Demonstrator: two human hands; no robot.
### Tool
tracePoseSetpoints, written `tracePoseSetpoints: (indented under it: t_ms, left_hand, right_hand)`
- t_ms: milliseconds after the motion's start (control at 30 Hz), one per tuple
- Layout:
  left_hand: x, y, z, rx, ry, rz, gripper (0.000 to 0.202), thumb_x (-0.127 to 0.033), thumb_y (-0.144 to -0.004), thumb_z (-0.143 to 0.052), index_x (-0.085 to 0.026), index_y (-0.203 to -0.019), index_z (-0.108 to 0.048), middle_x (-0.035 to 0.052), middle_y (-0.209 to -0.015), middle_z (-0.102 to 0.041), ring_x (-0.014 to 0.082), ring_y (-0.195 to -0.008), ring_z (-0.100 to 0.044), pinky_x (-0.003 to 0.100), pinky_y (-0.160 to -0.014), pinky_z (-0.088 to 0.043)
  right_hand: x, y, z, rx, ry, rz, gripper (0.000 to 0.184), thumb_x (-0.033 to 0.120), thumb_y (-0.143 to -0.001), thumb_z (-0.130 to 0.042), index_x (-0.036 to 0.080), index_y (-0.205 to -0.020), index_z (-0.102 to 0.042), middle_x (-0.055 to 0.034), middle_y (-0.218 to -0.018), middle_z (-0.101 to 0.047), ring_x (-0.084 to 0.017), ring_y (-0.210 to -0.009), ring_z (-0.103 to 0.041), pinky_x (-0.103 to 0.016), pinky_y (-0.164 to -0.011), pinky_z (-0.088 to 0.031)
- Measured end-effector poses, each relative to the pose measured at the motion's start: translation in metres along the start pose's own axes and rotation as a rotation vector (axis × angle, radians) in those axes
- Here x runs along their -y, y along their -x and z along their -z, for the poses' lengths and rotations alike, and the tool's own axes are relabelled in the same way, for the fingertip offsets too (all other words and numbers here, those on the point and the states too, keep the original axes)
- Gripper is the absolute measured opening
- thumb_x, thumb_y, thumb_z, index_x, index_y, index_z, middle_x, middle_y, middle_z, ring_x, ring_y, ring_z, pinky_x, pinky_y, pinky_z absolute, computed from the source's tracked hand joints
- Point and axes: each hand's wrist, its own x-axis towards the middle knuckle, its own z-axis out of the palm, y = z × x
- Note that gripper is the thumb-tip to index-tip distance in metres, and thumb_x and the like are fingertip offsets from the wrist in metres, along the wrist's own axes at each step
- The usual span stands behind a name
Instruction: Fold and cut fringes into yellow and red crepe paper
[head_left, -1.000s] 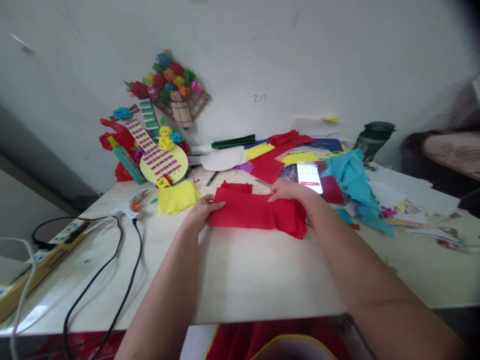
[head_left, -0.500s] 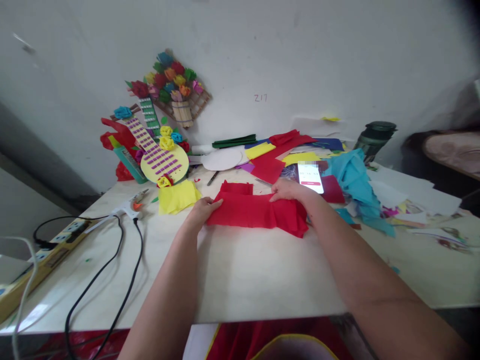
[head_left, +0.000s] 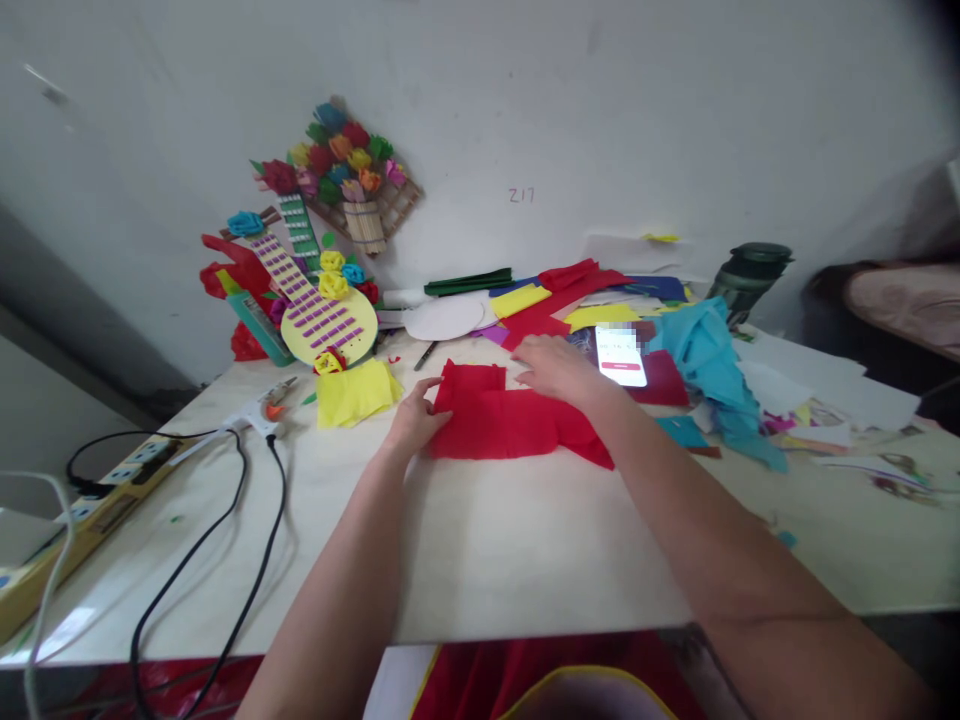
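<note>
A folded sheet of red crepe paper (head_left: 495,425) lies on the table in front of me, its right end loose and partly under my right forearm. A smaller red crepe paper piece (head_left: 480,378) lies against its far edge. My left hand (head_left: 418,418) rests on the left edge of the sheet, thumb and fingers apart. Just beyond the sheet's far edge, my right hand (head_left: 551,366) reaches with fingers stretched to the left, near the red paper pile (head_left: 532,328). The table under its fingers is hidden.
Yellow crepe paper (head_left: 358,393), a glue gun (head_left: 262,412) with black cable and a power strip (head_left: 112,510) are at left. A decorated paper guitar (head_left: 330,325) and glue bottle (head_left: 257,325) stand behind. A phone (head_left: 621,358), blue crepe paper (head_left: 709,360) and a bottle (head_left: 750,280) are at right.
My right hand has let go of the red sheet and moved forward and left, over where a thin tool lay. My left hand has shifted slightly right, its fingers now spread.
</note>
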Motion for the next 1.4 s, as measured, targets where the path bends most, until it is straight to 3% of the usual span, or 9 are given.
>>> tracePoseSetpoints:
  t_ms: [167,300,400,567,700,900,1100,1233,1400]
  left_hand:
    - [0.004,-0.001,-0.001,-0.070,-0.019,-0.177,0.045,-0.022,-0.062,-0.057,-0.024,-0.107,-0.058,-0.0029,-0.062,-0.055,0.0111,-0.057,-0.048,0.022,-0.057,-0.038]
    - [0.002,-0.002,-0.003,-0.053,-0.037,-0.223,0.022,-0.019,-0.064,-0.054,-0.020,-0.080,-0.069,0.0030,-0.078,-0.062,0.0135,-0.067,-0.052,0.024,-0.065,-0.041]
    - [-0.001,-0.001,-0.006,-0.039,-0.042,-0.203,0.021,-0.020,-0.065,-0.053,-0.017,-0.078,-0.069,0.0044,-0.076,-0.063,0.0141,-0.066,-0.053,0.025,-0.066,-0.043]
    - [-0.003,0.000,-0.008,-0.056,-0.104,-0.199,0.029,-0.021,-0.066,-0.053,-0.016,-0.091,-0.067,0.0046,-0.077,-0.063,0.0149,-0.065,-0.054,0.026,-0.067,-0.044]
    - [-0.002,-0.001,-0.007,-0.032,-0.146,-0.234,0.030,-0.013,-0.063,-0.051,-0.019,-0.086,-0.069,0.0047,-0.088,-0.062,0.0168,-0.075,-0.056,0.026,-0.075,-0.043]
    - [0.002,-0.003,-0.008,0.002,-0.179,-0.231,0.041,-0.003,-0.056,-0.049,-0.020,-0.088,-0.069,0.0055,-0.103,-0.060,0.0217,-0.094,-0.055,0.030,-0.090,-0.038]
    - [0.007,-0.008,-0.012,-0.022,-0.186,-0.221,0.038,-0.007,-0.060,-0.051,-0.021,-0.091,-0.068,0.0058,-0.106,-0.061,0.0235,-0.100,-0.053,0.031,-0.093,-0.035]
    - [0.009,-0.013,-0.017,-0.030,-0.197,-0.200,0.039,-0.008,-0.062,-0.051,-0.020,-0.095,-0.067,0.0072,-0.109,-0.060,0.0244,-0.104,-0.052,0.032,-0.094,-0.034]
    - [0.005,-0.024,-0.025,-0.075,-0.140,-0.038,0.035,-0.009,-0.061,-0.054,-0.024,-0.089,-0.068,0.0064,-0.103,-0.063,0.0255,-0.102,-0.052,0.033,-0.092,-0.033]
  right_hand:
    - [0.028,-0.006,-0.035,-0.103,-0.192,-0.056,0.028,0.029,-0.083,-0.042,0.019,-0.106,-0.055,-0.0085,-0.107,-0.053,-0.019,-0.094,-0.052,-0.028,-0.076,-0.038]
    - [0.027,-0.011,-0.064,-0.071,-0.217,-0.133,0.029,0.027,-0.081,-0.044,0.022,-0.107,-0.055,-0.0083,-0.106,-0.052,-0.020,-0.095,-0.052,-0.028,-0.078,-0.038]
    - [0.020,-0.014,-0.075,-0.098,-0.242,-0.158,0.031,0.027,-0.082,-0.042,0.022,-0.109,-0.055,-0.0085,-0.105,-0.051,-0.019,-0.095,-0.052,-0.027,-0.078,-0.038]
    - [0.019,-0.018,-0.077,-0.076,-0.225,-0.159,0.033,0.027,-0.083,-0.040,0.024,-0.112,-0.056,-0.0092,-0.105,-0.053,-0.019,-0.096,-0.052,-0.028,-0.080,-0.039]
    - [0.024,-0.018,-0.075,-0.052,-0.153,-0.142,0.034,0.026,-0.083,-0.039,0.025,-0.112,-0.056,-0.0100,-0.105,-0.055,-0.021,-0.097,-0.051,-0.030,-0.079,-0.039]
    - [0.025,-0.020,-0.075,-0.032,-0.120,-0.154,0.030,0.028,-0.083,-0.038,0.017,-0.092,-0.065,-0.0121,-0.103,-0.056,-0.021,-0.091,-0.054,-0.030,-0.073,-0.040]
    - [0.015,-0.025,-0.086,-0.124,-0.230,-0.141,0.032,0.026,-0.082,-0.040,0.018,-0.108,-0.058,-0.0076,-0.115,-0.053,-0.018,-0.101,-0.049,-0.027,-0.085,-0.037]
    - [0.012,-0.030,-0.091,-0.079,-0.226,-0.140,0.035,0.028,-0.080,-0.045,0.017,-0.111,-0.056,-0.0079,-0.117,-0.052,-0.019,-0.109,-0.044,-0.028,-0.091,-0.034]
    - [0.011,-0.044,-0.088,-0.054,-0.161,-0.128,0.040,0.027,-0.079,-0.046,0.014,-0.116,-0.053,-0.0109,-0.119,-0.050,-0.021,-0.112,-0.041,-0.031,-0.093,-0.032]
